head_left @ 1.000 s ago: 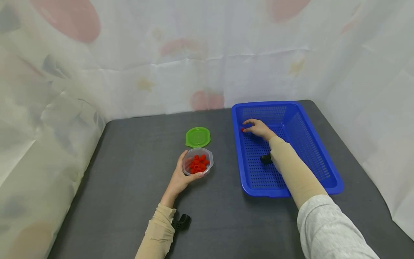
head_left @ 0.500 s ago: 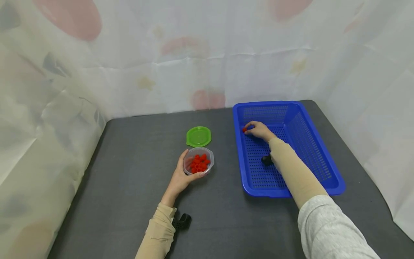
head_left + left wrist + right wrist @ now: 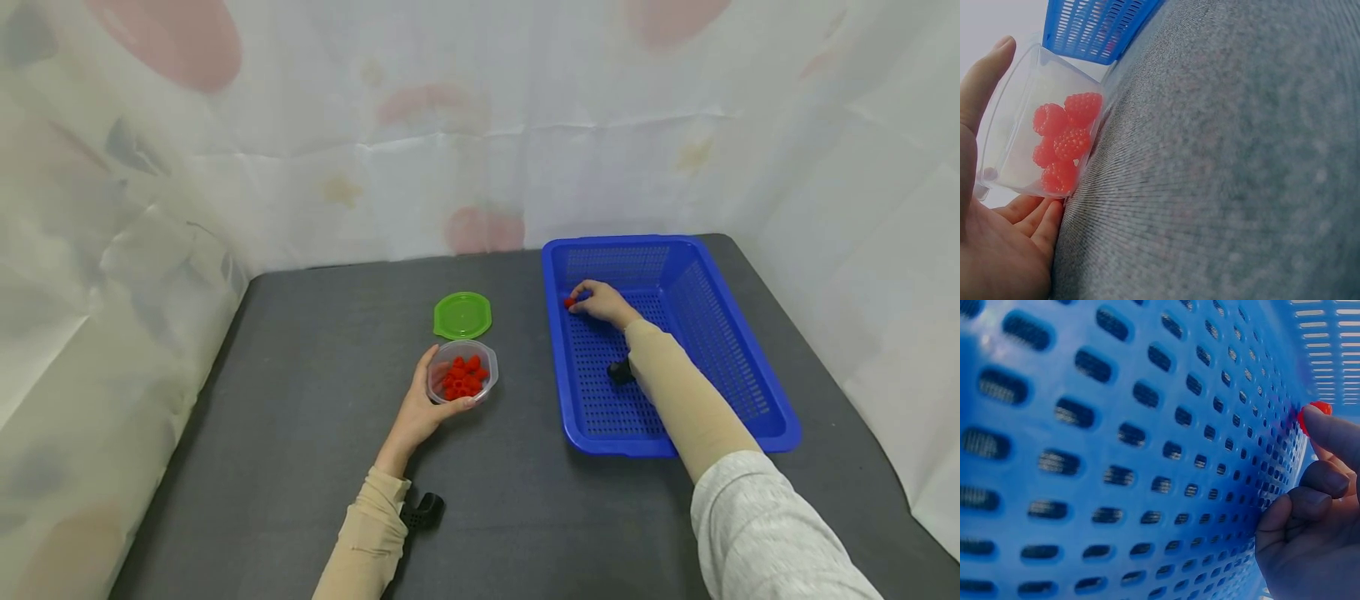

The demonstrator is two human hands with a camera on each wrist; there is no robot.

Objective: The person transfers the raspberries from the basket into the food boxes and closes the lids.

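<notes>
My right hand (image 3: pixel 603 303) sits inside the blue perforated basket (image 3: pixel 738 367), toward the upper left of its floor, right of centre in the head view. A second ago the fingers were spread looser over the lone raspberry (image 3: pixel 569 302); since then they have drawn in a little, and now the tips close on the berry against the basket's left wall. In the right wrist view, the raspberry (image 3: pixel 1314 412) peeks out red above my fingertip (image 3: pixel 1335 431) at the right edge of the frame, the other fingers curled beneath it. I judge it a pinch, though the berry has not yet come off the mesh. It looks like the only one in the basket, as far as I can see.

My left hand (image 3: pixel 423 408) has not moved. It cups the clear plastic tub (image 3: pixel 462 382) near the middle of the frame, thumb up one side and fingers curled under the near edge. The left wrist view shows the tub (image 3: pixel 1016 125) in its upper left, resting on the dark grey table (image 3: pixel 1229 175) with raspberries (image 3: pixel 1063 147) piled against its wall. The green lid (image 3: pixel 462 315) lies flat just behind the tub, apart from it.

So the small change is the grip firming up: the pick seems in hand, with the tub held steady well to the left of the basket.
</notes>
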